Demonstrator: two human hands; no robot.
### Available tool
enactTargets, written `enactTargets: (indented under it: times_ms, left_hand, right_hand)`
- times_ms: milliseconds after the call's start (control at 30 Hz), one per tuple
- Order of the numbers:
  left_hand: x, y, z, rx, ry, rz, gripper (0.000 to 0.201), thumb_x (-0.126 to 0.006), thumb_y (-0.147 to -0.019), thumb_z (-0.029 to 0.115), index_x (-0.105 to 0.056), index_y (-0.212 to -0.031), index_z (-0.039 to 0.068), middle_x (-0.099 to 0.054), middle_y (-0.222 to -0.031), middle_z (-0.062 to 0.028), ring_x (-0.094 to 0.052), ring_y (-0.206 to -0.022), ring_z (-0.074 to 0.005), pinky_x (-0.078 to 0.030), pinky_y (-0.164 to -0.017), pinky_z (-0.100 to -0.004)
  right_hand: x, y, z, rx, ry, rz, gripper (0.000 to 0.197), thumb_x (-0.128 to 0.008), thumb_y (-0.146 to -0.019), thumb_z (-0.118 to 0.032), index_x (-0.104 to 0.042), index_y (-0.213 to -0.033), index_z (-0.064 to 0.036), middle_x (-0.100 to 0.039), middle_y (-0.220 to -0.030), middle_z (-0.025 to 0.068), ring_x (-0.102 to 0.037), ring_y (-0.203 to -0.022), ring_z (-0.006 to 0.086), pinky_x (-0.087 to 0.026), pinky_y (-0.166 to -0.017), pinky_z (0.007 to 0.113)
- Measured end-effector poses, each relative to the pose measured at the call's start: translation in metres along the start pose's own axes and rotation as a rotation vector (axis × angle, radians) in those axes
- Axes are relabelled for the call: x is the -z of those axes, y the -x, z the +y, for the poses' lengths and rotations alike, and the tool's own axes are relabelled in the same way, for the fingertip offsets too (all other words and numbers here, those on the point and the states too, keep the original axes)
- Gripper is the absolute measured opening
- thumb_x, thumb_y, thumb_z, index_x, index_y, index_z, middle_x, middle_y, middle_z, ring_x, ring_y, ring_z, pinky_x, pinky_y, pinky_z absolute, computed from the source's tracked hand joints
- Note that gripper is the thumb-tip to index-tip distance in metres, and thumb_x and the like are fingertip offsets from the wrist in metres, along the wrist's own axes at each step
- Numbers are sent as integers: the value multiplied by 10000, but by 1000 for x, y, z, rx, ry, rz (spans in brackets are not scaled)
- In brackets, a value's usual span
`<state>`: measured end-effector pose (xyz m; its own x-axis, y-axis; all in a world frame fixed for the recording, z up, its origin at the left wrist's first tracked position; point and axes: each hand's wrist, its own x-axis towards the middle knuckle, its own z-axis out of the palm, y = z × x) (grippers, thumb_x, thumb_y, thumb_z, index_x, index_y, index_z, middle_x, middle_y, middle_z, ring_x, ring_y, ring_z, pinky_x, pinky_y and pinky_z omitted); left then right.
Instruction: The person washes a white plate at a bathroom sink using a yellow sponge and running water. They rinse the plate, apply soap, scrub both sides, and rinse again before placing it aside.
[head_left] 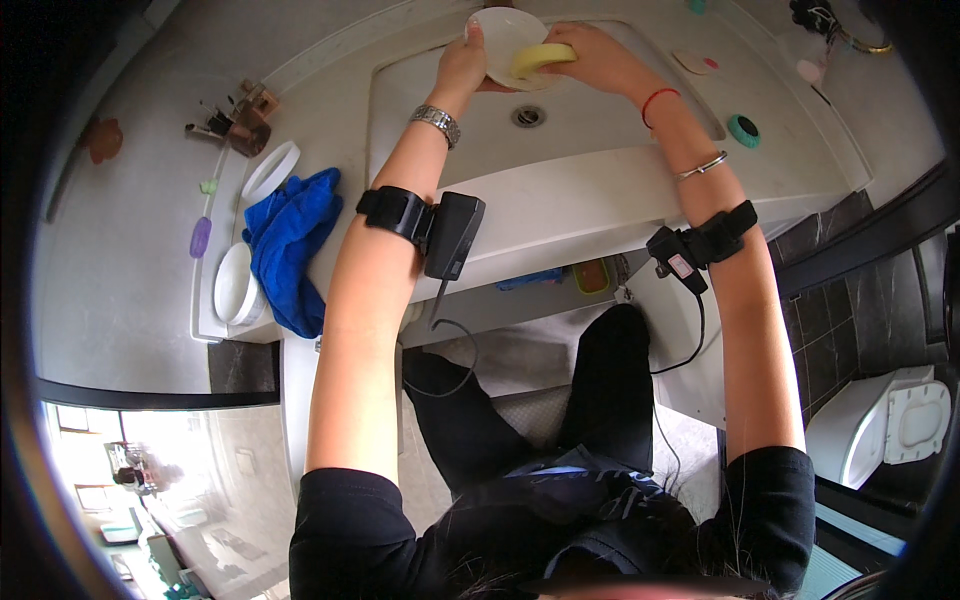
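Note:
Over the far part of the white sink (590,130), my left hand (462,66) grips a white plate (503,32) by its left edge, thumb on the upper face. A round yellow sponge (538,60) is in my right hand (596,54), closed around its right end. The sponge lies against the inner face of the plate. Its underside and the fingers beneath the plate are hidden. Below the plate, the metal drain (528,117) shows in the basin.
A blue towel (292,245) lies on the left counter, with a white bowl (238,285) and another white dish (271,170) beside it. Brushes stand in a brown holder (248,132). A teal round object (743,129) sits right of the sink. An open cabinet door (675,350) is below.

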<state>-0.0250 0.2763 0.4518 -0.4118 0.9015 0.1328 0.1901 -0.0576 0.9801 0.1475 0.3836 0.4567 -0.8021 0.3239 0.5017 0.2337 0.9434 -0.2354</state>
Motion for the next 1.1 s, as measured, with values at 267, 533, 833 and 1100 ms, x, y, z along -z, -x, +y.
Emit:
enactTargets:
  times_ms: [267,533,833,1100]
  left_hand:
    - [-11,1,3,-195,-164,-86,605,-286,-986,471,-526,-1178,-49,-633,-1004,-193,-683,-794,-277,-603,-542,-355]
    - [-7,9,9,-72,-39,18,604,-283,-990,459,-516,-1165,-71,-614,-1043,-210,-685,-776,-293,-613,-551,-335]
    - [1,-1,5,-97,-14,259,597,-277,-1002,415,-433,-1208,-123,-600,-1066,-257,-685,-787,-321,-626,-590,-339]
    - [-7,8,12,-124,15,17,533,-469,-960,380,-471,-1219,-87,-603,-1097,-218,-668,-901,-278,-610,-684,-347]
  right_hand:
    - [10,-1,-11,-275,42,474,251,-657,-775,-173,-641,-982,-32,-627,-971,171,-588,-916,379,-469,-816,450]
    - [8,-2,-18,32,-216,123,228,-660,-806,-143,-665,-1019,-63,-636,-1016,74,-591,-938,241,-473,-826,329]
    - [-2,-2,-7,55,-47,74,184,-652,-802,-82,-669,-985,-75,-617,-997,40,-553,-935,249,-448,-847,337]
    - [2,-7,18,-402,-182,560,301,-647,-808,-230,-628,-1038,-36,-627,-1055,185,-599,-959,346,-472,-841,403]
